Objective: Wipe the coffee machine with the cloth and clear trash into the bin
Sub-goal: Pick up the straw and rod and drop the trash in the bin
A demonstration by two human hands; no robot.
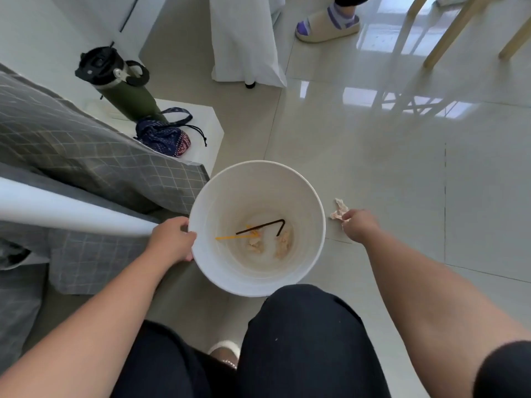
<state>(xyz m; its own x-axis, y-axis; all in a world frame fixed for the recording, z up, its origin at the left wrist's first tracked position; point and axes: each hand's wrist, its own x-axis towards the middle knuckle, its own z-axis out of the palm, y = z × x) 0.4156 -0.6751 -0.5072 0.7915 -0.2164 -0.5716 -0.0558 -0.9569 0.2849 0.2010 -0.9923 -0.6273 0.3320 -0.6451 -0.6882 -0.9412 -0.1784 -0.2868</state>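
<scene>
Both your hands are working: your left hand [172,239] is gripping the round white plastic bin [311,196] at its nine o'clock rim, while your right hand [359,225] is pinching a crumpled pale tissue [339,209] on the glossy tiled floor [402,168] at the bin's three o'clock.
</scene>
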